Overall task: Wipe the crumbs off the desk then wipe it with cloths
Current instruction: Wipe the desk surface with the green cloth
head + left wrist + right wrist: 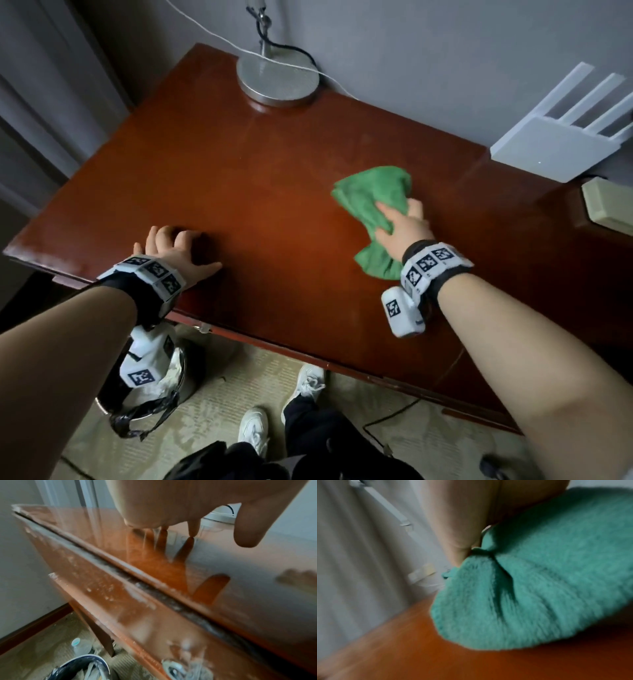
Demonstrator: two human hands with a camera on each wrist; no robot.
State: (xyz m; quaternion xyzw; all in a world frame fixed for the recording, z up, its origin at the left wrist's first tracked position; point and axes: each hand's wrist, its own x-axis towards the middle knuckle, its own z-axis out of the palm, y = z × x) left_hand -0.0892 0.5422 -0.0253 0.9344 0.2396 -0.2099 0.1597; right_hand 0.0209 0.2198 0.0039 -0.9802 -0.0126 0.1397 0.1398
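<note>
Cloth (371,202) gripped, right hand (404,224) on desk (239,164)

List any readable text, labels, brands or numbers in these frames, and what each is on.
No readable words, brands or numbers in any view.
Left hand wristband: black-and-white square marker patterns, not text.
Right hand wristband and camera block: the same marker patterns; a small dark mark on the block is too small to read.
White router: no legible print.
Green cloth, desk, lamp base: unmarked.
</note>
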